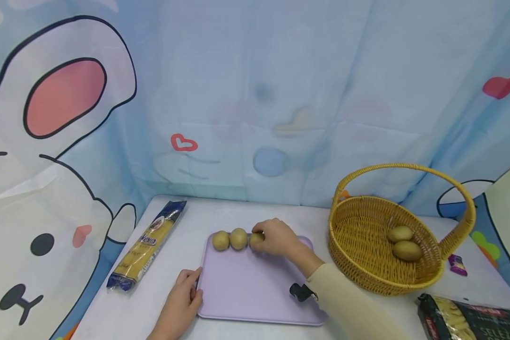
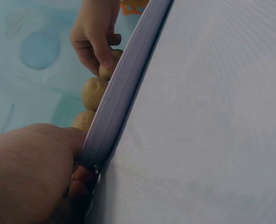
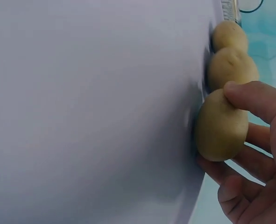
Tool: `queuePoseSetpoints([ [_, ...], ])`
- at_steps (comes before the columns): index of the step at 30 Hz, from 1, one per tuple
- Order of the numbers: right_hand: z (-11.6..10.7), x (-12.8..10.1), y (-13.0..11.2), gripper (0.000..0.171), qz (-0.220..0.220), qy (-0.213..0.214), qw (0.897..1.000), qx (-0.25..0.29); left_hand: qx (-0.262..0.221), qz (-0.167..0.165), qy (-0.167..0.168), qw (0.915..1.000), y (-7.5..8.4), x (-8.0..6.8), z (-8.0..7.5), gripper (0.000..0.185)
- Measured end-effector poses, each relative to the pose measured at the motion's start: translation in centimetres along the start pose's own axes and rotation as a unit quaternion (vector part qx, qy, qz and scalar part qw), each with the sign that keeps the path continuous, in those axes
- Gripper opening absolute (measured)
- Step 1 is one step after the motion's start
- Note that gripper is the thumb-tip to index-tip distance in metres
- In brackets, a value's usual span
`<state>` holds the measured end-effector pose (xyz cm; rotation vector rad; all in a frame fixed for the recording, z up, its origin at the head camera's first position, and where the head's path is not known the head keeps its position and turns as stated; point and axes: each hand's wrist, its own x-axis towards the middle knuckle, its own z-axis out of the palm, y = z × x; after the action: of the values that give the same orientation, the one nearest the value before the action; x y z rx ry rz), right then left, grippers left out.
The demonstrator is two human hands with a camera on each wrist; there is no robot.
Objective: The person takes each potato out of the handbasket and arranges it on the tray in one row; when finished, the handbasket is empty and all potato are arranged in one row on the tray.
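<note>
The right hand (image 1: 276,237) holds the third potato (image 1: 255,240) in a row on the purple tray (image 1: 255,288). The left hand (image 1: 182,297) grips the tray's edge. Next, it seems, the fingers must let go softly.

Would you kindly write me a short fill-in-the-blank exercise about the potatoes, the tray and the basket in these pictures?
1. The right hand grips the ____ potato in the row of three on the lilac tray.
2. The wicker basket holds ____ potatoes.
3. The left hand holds the tray's ____ edge.
4. The long pasta packet lies to the ____ of the tray.

Missing words: rightmost; two; left; left
</note>
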<state>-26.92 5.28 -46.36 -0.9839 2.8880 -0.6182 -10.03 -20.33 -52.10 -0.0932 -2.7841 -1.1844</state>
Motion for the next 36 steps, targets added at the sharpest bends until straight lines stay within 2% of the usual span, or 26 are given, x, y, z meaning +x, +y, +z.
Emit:
queuePoseSetpoints([
  [7,0.5,-0.2,-0.2,0.040,-0.015,0.020,0.999,-0.022,-0.004,-0.004,-0.005,1.0000,0.1,-0.1,-0.1,0.049],
  [20,-0.2,-1.4,0.2,0.053,0.006,0.003,0.998,-0.059,-0.007,-0.004,-0.004,1.0000,-0.2,0.0,0.1,0.049],
  [26,-1.9,-2.9,0.3,0.050,-0.006,0.024,0.999,-0.037,-0.006,-0.009,-0.005,0.9999,-0.2,-0.3,0.3,0.050],
  [36,-7.0,-5.8,1.6,0.032,-0.049,0.070,0.996,0.033,-0.005,-0.003,0.004,1.0000,0.0,-0.3,0.2,0.051],
])
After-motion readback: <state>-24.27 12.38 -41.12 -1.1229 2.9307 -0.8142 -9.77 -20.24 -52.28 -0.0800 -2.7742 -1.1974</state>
